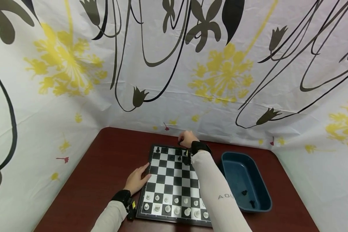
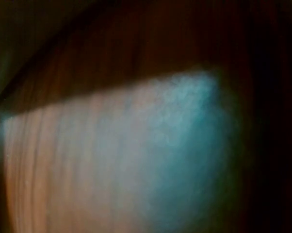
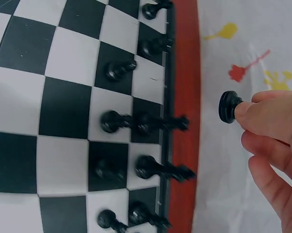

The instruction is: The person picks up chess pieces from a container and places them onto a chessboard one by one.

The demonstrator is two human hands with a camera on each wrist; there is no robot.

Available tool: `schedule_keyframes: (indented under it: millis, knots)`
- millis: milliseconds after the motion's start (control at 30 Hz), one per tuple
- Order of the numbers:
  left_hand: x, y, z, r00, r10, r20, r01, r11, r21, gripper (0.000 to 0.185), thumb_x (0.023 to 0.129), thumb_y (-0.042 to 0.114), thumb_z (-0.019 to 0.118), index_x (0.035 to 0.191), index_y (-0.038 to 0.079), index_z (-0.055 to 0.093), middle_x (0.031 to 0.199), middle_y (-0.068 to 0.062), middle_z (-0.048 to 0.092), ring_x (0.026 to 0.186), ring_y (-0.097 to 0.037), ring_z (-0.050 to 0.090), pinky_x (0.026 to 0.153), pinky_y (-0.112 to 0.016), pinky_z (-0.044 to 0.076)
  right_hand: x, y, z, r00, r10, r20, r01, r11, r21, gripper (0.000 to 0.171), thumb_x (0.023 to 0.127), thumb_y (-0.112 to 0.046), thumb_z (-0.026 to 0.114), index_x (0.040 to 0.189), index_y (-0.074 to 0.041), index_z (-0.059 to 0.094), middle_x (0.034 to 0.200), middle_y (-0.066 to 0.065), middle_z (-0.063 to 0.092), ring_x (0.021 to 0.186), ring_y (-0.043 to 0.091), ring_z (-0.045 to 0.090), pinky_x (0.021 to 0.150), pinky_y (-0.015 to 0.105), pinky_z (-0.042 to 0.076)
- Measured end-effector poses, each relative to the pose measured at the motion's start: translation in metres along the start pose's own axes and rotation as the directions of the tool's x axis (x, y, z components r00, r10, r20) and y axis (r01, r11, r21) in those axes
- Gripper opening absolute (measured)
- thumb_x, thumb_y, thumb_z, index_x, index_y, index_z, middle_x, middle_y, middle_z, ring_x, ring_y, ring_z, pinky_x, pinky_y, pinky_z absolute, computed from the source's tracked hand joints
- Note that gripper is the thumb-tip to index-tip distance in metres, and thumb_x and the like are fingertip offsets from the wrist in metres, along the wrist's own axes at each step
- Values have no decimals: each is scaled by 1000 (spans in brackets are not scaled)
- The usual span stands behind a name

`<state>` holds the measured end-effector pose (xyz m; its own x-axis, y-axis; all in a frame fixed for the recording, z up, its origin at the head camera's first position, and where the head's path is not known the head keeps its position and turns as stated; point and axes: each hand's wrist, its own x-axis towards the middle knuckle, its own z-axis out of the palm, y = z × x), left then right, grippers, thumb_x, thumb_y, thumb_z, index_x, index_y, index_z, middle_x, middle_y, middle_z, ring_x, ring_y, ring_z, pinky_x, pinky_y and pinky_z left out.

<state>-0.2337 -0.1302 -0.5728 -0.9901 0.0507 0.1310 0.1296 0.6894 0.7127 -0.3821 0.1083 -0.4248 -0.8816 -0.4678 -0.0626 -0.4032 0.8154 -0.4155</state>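
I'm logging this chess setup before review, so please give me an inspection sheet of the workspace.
Surface: dark red table, bare wood around the board.
Job's things: chessboard with white pieces in the near rows and black pieces at the far edge; one black piece is held off the board's far edge.
Clutter: blue tray right of the board, with two black pieces inside.
Hands: right hand pinches the black piece; left hand rests flat at the board's left edge.
Cables: nothing seen.
Surroundings: floral sheet hung behind and at both sides. The left wrist view is too blurred to read.
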Motion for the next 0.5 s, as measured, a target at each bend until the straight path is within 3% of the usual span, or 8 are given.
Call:
schedule_keyframes:
  millis: [167, 500]
  knots:
    - [-1, -2, 2, 1000, 9, -3, -9, 1000, 1, 56, 87, 38, 59, 136, 16, 44, 129, -11, 52, 115, -30, 49, 92, -48, 40, 7, 1, 22, 1000, 16, 9, -16, 1000, -21, 8, 79, -3, 66, 84, -9, 68, 80, 3, 61, 69, 15, 53, 62, 29, 46]
    - [-1, -5, 4, 1000, 10, -20, -10, 1000, 6, 56, 86, 40, 59, 136, 18, 44, 129, -9, 52, 116, -29, 49, 92, -48, 41, 14, 2, 52, 999, 36, 12, -36, 998, -44, 9, 79, -5, 68, 85, -10, 70, 84, 2, 65, 72, 14, 57, 64, 31, 49]
